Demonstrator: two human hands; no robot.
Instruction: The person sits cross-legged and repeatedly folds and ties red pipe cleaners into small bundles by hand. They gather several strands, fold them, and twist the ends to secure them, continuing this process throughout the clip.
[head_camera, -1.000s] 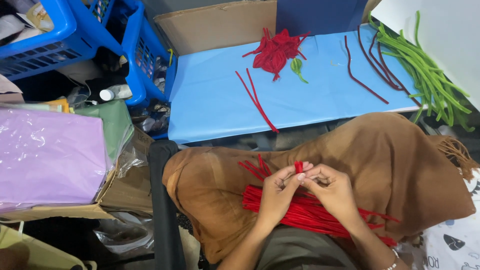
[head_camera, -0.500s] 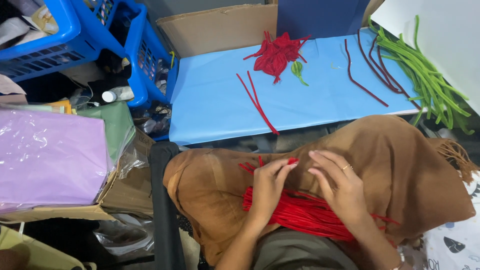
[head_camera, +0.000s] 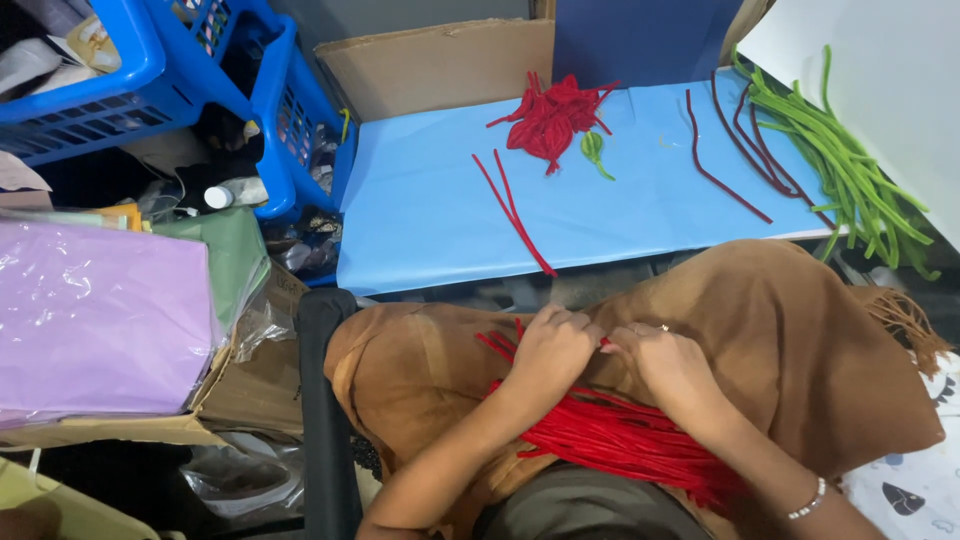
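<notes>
On the brown cloth (head_camera: 780, 350), both hands' fingers (head_camera: 560, 325) seemingly pinch red pipe cleaners (head_camera: 610, 440) together.

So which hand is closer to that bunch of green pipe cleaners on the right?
Right. The right hand sits below and left of the green pipe cleaners; the left hand is farther left.

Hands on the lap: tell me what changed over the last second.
The left hand and right hand, earlier raised and pinching a short red piece between the fingertips, have dropped palms-down onto the bundle of red fuzzy pipe cleaners on the brown cloth. The folded red pipe-cleaner flower and green stems on the blue sheet stayed put.
</notes>
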